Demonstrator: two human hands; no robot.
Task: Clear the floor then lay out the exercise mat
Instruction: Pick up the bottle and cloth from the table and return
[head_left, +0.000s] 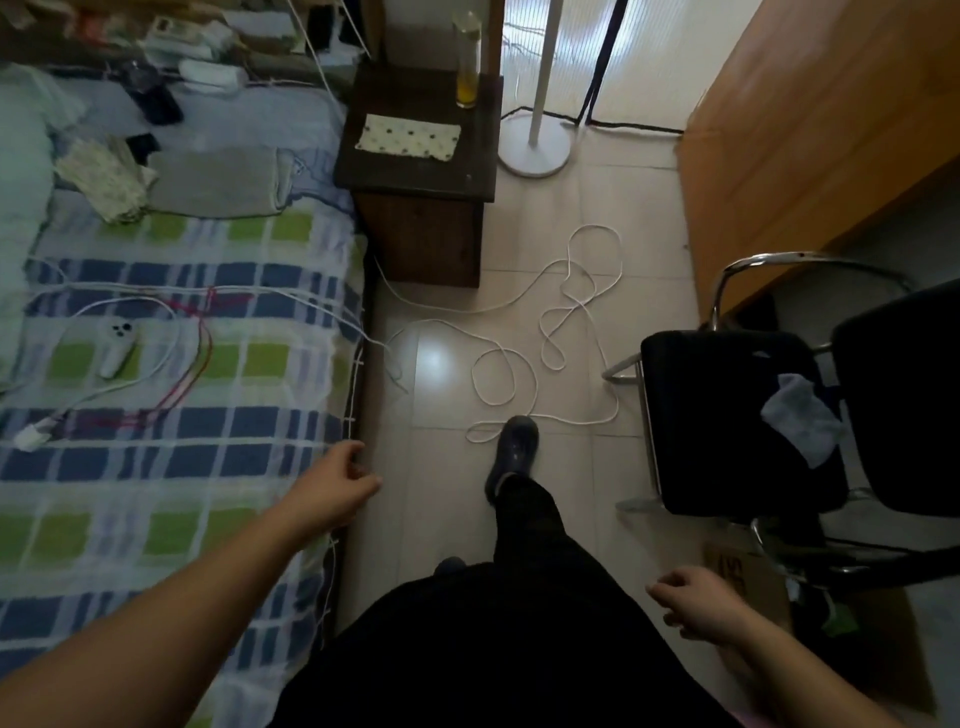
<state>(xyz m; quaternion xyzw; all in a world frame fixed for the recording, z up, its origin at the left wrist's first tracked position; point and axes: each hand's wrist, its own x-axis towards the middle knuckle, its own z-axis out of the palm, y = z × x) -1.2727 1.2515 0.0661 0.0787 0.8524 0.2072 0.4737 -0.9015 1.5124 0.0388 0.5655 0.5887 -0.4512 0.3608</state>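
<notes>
A long white cable (524, 358) lies in loose loops across the pale tiled floor (587, 208), running from the bed edge to near the chair. My dark shoe (511, 451) stands on the cable's near loop. My left hand (337, 480) hovers at the bed's edge, fingers loosely curled, holding nothing that I can make out. My right hand (693, 605) hangs low at the right, fingers relaxed and empty. No exercise mat is in view.
A bed with a checked cover (182, 467) fills the left, with a white controller (118, 345) and cables on it. A dark nightstand (421, 171) carries a bottle (467, 62). A white fan base (535, 145), a black chair (769, 415) and a wooden desk (810, 119) crowd the right.
</notes>
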